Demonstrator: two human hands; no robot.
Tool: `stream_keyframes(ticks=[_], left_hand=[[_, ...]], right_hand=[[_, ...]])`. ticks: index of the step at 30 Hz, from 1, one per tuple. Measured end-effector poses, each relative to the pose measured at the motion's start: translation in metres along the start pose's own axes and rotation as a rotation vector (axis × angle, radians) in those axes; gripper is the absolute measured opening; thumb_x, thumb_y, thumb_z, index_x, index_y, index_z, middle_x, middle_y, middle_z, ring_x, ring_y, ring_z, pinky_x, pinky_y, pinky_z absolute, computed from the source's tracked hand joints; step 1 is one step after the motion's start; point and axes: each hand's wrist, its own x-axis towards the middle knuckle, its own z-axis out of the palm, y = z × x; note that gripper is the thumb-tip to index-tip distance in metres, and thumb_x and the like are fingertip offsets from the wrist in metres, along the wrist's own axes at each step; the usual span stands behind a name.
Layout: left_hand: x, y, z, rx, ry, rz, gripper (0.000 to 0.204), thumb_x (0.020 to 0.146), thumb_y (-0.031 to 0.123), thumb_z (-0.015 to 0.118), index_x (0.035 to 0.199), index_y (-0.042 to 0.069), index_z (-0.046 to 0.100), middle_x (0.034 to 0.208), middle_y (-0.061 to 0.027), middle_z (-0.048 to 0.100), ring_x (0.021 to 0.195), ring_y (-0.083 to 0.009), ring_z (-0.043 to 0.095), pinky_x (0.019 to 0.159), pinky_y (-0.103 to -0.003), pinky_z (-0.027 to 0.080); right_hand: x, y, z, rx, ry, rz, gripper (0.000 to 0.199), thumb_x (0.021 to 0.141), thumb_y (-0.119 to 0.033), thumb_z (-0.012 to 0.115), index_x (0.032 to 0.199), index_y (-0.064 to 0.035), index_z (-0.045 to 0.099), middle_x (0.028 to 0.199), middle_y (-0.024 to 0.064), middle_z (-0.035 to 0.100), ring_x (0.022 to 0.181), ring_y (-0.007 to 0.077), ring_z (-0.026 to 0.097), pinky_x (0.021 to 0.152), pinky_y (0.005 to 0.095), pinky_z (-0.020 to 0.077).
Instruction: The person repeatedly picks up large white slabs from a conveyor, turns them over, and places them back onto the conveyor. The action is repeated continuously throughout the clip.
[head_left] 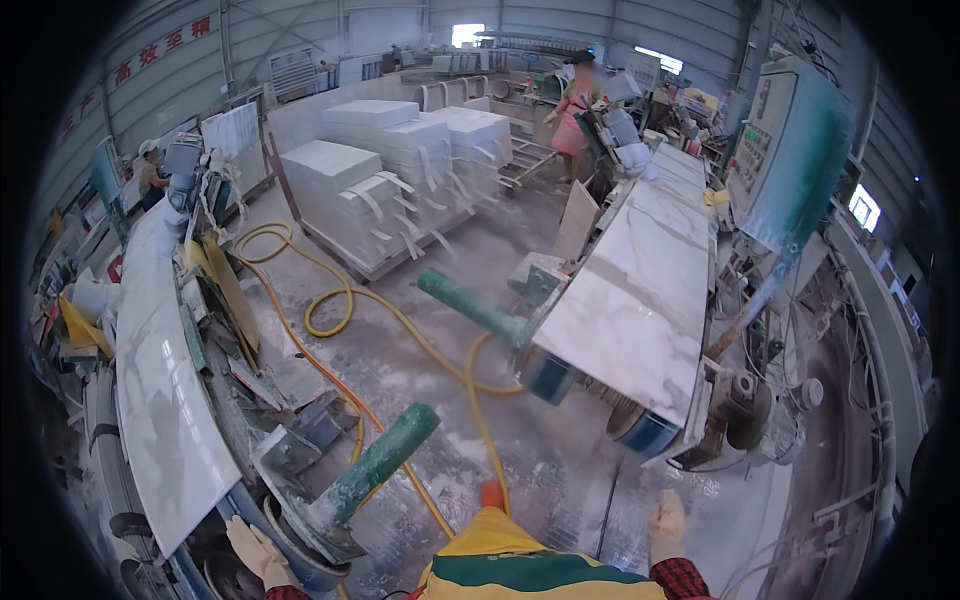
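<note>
My left hand [256,552], in a cream glove, is low at the left with its fingers stretched out and nothing in them. It is nearest to the end of the left machine, where a white veined stone slab [175,400] lies on the bed; I cannot tell whether it touches the machine. On the other side, my right hand [667,522], gloved alike, hangs over the floor with its fingers pointing forward and no object in it. Beyond it, another veined slab [640,310] lies on the right machine, apart from the hand.
Green posts [385,455] jut into the aisle from both machines. A yellow hose [400,315] loops over the wet-looking floor [560,480]. Stacked white slabs [400,160] stand ahead. A control cabinet [760,140] is at right. One person [572,105] stands far ahead, another [152,175] far left.
</note>
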Motion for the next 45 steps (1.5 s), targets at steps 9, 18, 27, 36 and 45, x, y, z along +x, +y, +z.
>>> stream_keyframes(ticks=[9,18,27,36,45], left_hand=[[-0.017,0.029,-0.028,-0.177,0.267,0.088,0.044,0.103,0.018,0.059,0.143,0.001,0.061,0.147,-0.0298,0.062,0.135,-0.0505,0.056,0.117,-0.057,0.043],[-0.013,0.057,-0.087,-0.135,0.432,0.103,0.029,0.091,0.023,0.068,0.116,0.007,0.063,0.116,-0.0192,0.062,0.113,-0.04,0.059,0.098,-0.053,0.047],[-0.019,-0.015,-0.103,-0.422,0.232,0.391,0.035,0.095,0.024,0.067,0.126,0.007,0.062,0.12,-0.017,0.06,0.113,-0.0378,0.055,0.096,-0.051,0.043],[0.026,-0.246,-0.098,-0.261,0.161,0.172,0.054,0.1,0.032,0.069,0.148,0.008,0.059,0.153,-0.0225,0.057,0.144,-0.0422,0.05,0.125,-0.057,0.033],[0.089,-0.278,-0.081,-0.309,-0.031,0.115,0.056,0.104,0.033,0.064,0.152,0.007,0.055,0.159,-0.0209,0.052,0.152,-0.0413,0.042,0.128,-0.057,0.03]], right_hand=[[-0.081,-0.053,-0.001,0.149,-0.565,0.55,0.028,0.103,-0.031,0.069,0.112,-0.0058,0.076,0.092,0.0149,0.078,0.086,0.0291,0.075,0.078,0.0449,0.0563],[-0.085,-0.11,0.042,0.29,-1.029,0.395,0.043,0.105,-0.035,0.066,0.128,-0.0004,0.077,0.112,0.0155,0.082,0.107,0.0264,0.077,0.098,0.0402,0.0569],[-0.072,-0.238,0.035,0.355,-1.116,0.191,0.043,0.103,-0.04,0.063,0.115,-0.0027,0.08,0.106,0.0208,0.081,0.104,0.0335,0.078,0.096,0.0424,0.0564],[-0.108,-0.478,-0.001,0.784,-0.62,-0.06,0.039,0.104,-0.021,0.064,0.134,0.0025,0.073,0.114,0.0258,0.078,0.105,0.0376,0.077,0.094,0.0461,0.0576],[-0.092,-0.723,-0.09,0.796,-0.396,-0.887,0.034,0.098,-0.007,0.063,0.13,0.0032,0.065,0.123,0.0267,0.069,0.116,0.0472,0.064,0.104,0.0538,0.0499]])
